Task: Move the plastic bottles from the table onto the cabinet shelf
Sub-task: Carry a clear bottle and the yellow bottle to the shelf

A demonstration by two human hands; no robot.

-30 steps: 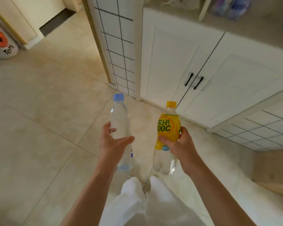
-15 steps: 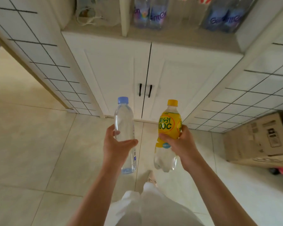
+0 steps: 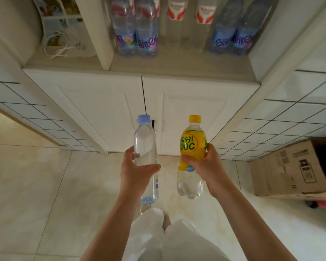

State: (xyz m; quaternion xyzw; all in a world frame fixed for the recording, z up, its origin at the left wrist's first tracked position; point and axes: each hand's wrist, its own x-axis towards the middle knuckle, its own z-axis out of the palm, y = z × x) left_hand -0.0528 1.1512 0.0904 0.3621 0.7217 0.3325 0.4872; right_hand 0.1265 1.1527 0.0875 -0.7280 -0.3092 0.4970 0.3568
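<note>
1. Two bottles are in play right now. The clear bottle with the blue cap (image 3: 145, 157) is upright in the left hand (image 3: 135, 171), and the yellow-label bottle (image 3: 192, 157) with its yellow cap is upright in the right hand (image 3: 208, 166). Both are up in the air over the floor, in front of the white cabinet doors (image 3: 120, 110), a little apart from each other.

2. Hands: the left one is wrapped around the clear bottle's middle, thumb across the front. The right one is curled around the lower part of the yellow label. Neither hand is free.

3. The cabinet shelf (image 3: 167, 65) sits just above the doors, and it already has a row of bottles (image 3: 135, 29) standing toward the back: some blue-label ones plus a couple with red and white labels. So I'd say a good chunk of the job is done already.

4. What's left, as far as I can see: these two need to go up onto the shelf. There's a bare strip along the front edge, so room looks fine.

5. The table isn't in view, so no idea whether more bottles are waiting there.

6. Off to the side: a cardboard box (image 3: 290, 166) on the floor at the right.
</note>
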